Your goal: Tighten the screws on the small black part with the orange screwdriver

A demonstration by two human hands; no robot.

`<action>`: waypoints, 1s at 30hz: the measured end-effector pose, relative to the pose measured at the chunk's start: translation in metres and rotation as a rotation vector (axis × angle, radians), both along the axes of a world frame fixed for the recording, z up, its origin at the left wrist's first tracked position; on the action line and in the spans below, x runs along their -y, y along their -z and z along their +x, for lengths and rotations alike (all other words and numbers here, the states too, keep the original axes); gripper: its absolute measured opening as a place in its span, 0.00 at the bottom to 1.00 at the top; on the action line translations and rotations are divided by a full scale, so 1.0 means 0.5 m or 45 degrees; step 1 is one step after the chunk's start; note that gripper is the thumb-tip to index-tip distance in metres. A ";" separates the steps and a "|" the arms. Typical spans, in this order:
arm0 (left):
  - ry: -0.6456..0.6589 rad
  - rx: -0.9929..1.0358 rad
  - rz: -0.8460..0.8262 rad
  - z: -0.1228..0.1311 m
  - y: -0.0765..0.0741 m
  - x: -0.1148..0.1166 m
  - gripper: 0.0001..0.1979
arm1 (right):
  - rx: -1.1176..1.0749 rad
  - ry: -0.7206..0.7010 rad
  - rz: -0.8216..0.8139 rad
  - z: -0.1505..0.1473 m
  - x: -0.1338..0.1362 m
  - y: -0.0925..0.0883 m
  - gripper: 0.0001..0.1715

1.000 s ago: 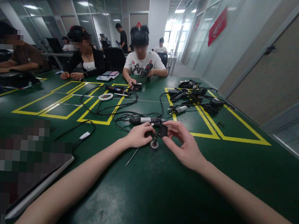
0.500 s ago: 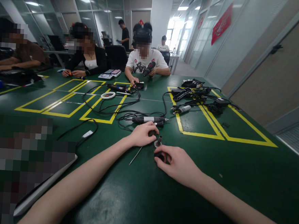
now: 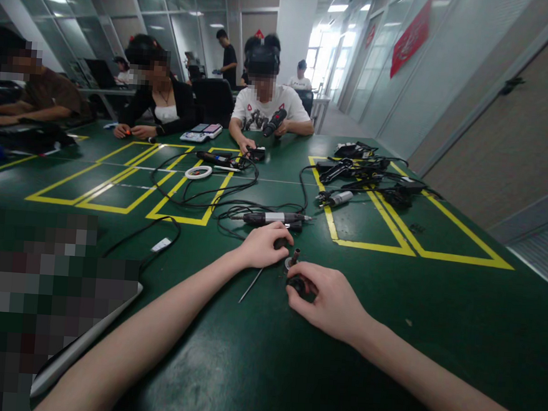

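Note:
My left hand (image 3: pixel 264 245) is closed around a small dark round part (image 3: pixel 281 243), mostly covered by the fingers. My right hand (image 3: pixel 326 297) curls its thumb and fingers around a black round part (image 3: pixel 298 285) at table height. Between the two hands, close to the right fingertips, stands a small metal part with a disc base and an upright stem (image 3: pixel 295 258). Below the left hand a thin metal rod (image 3: pixel 250 285) lies on the green table (image 3: pixel 225 365); its far end is hidden by that hand.
A grey-and-black corded pen-shaped power tool (image 3: pixel 273 218) lies just beyond my left hand. Tangled black cables and tools (image 3: pixel 360 174) sit at the back right. A white ring (image 3: pixel 198 172) lies further left. A co-worker (image 3: pixel 266 108) opposite holds a drill (image 3: pixel 275 123).
The view has shifted slightly. Both hands keep nearly the same pose, the right one a touch further right, each with its dark part.

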State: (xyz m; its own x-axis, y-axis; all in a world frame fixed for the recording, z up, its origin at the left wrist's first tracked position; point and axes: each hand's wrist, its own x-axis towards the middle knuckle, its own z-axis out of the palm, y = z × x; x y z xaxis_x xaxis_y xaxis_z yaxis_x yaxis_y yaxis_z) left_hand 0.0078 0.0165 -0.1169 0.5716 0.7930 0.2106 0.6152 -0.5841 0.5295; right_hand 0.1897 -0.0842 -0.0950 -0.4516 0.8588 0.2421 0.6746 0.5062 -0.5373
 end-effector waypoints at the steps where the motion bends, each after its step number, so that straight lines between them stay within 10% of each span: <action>1: 0.004 0.005 0.002 0.000 0.000 0.000 0.11 | -0.006 -0.005 0.003 0.000 0.000 0.000 0.04; 16: 0.025 0.009 0.008 0.000 -0.003 -0.001 0.11 | -0.462 0.072 -0.093 0.070 -0.018 -0.019 0.18; 30: 0.001 0.002 0.004 -0.003 -0.002 -0.002 0.11 | -0.300 0.038 -0.224 0.107 -0.056 0.028 0.16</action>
